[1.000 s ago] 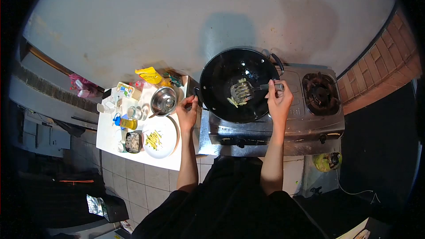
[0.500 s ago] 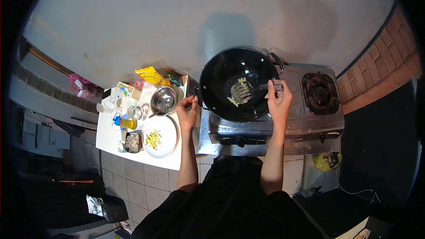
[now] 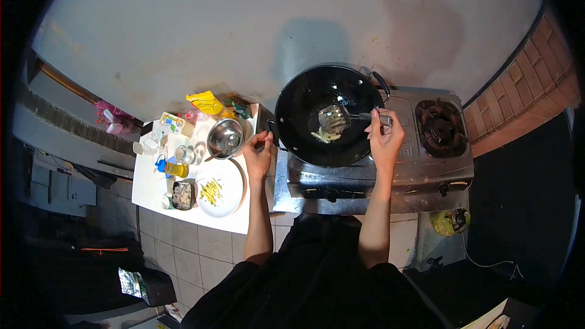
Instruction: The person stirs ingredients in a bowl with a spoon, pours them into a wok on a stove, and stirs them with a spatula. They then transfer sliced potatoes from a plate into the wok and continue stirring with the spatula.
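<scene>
A black wok sits on the left side of the metal stove. My right hand is closed on the handle of a slotted spatula, whose head is down inside the wok. Pale chopped pieces lie on the wok's bottom, just below the spatula head. At the wok's left handle, my left hand has its fingers pinched together on the handle.
On the white table at left are a plate with green-yellow strips, a metal bowl, an oil bottle, a jar and a yellow bag. A second burner is at right.
The spatula head has shifted up slightly inside the wok, and more of the pale pieces show below it. My left hand stays at the wok handle.
</scene>
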`<action>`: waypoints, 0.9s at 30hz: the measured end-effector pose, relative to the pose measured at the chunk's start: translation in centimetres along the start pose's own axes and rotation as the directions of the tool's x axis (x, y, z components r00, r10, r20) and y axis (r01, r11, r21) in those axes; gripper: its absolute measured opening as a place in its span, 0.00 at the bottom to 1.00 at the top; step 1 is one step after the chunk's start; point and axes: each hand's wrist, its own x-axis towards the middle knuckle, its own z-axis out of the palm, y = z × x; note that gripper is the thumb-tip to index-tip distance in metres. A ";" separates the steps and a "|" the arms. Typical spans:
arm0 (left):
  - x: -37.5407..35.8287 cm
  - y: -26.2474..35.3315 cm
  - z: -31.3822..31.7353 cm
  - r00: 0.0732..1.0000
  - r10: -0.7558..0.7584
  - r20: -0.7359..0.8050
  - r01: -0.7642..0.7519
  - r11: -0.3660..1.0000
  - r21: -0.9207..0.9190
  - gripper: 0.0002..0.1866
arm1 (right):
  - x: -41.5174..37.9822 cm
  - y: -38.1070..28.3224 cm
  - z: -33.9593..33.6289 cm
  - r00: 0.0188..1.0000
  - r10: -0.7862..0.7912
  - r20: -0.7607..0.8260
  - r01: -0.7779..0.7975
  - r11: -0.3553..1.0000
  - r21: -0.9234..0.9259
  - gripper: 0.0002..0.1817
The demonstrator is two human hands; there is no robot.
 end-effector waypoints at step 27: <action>0.2 -0.4 0.1 1.000 -0.005 -0.009 0.005 1.000 0.005 0.14 | 0.0 0.5 0.2 1.000 -0.017 0.018 0.019 0.994 -0.103 0.06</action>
